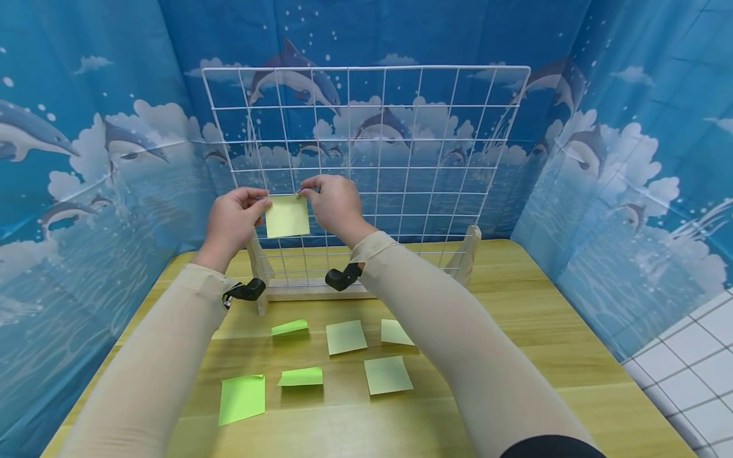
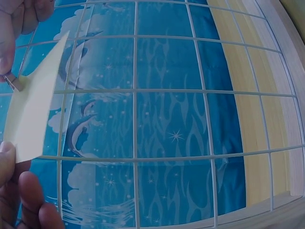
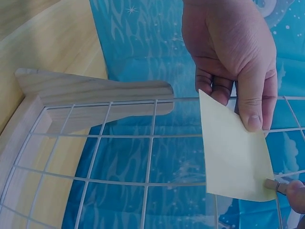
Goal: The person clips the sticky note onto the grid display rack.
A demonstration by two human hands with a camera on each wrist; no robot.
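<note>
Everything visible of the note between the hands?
The pale yellow note is a thin, squarish, paper-looking sheet, no marks visible. It is held upright, slightly bent, before the left part of the wire grid. The left hand pinches its left side; the right hand holds a small clip at its top right corner.

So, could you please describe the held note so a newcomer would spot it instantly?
Find the white wire grid on the table. Before its left half, the left hand holds a pale yellow note. Unlike the notes on the table, this one is held up.
</note>
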